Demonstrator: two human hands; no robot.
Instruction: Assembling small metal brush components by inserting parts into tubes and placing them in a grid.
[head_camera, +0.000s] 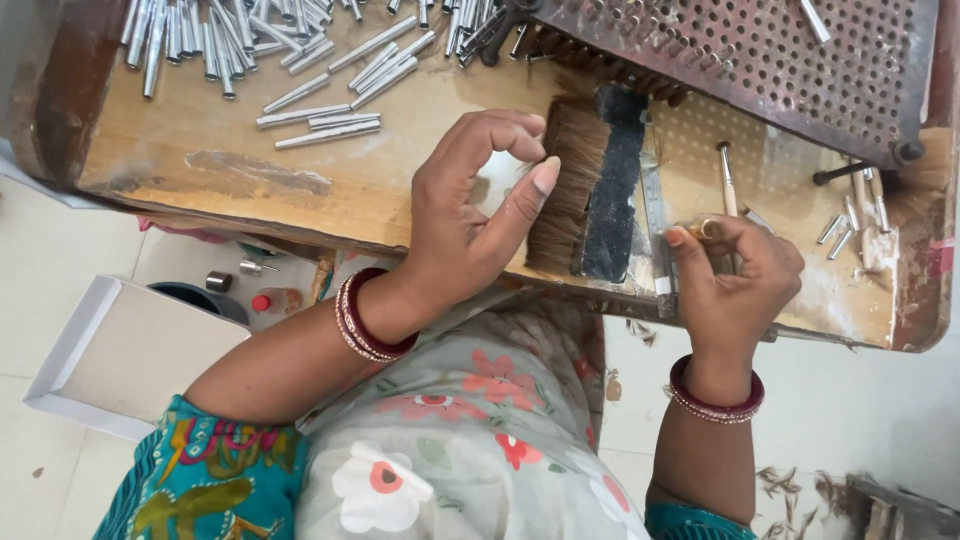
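Her left hand (470, 215) hovers over the wooden tray (200, 150), thumb and forefinger curled into a loose ring with nothing I can see between them. Her right hand (735, 275) is pinched shut on a small brass ferrule (708, 229), its round mouth showing between the fingertips.

Between the 2 hands lies a flat bundle of brown bristle (572, 185) with a dark bar (612, 185) laid over it; the hairs run roughly 12 to 6 o'clock. The ferrule sits at the bundle's 3 o'clock, just beside a thin metal strip (655, 215). I judge its long axis tilts toward 11 o'clock, open end up, though most of it is hidden in her grip.

My reading: she is at the filling step, 1 ferrule ready and the left fingers shaped to pinch a tuft. The next move would call for a small, even tuft drawn from the bundle and steered squarely into that narrow mouth.

At 11 o'clock lies a heap of silver tubes (240, 45); at 1 o'clock stands a perforated metal rack (770, 60).
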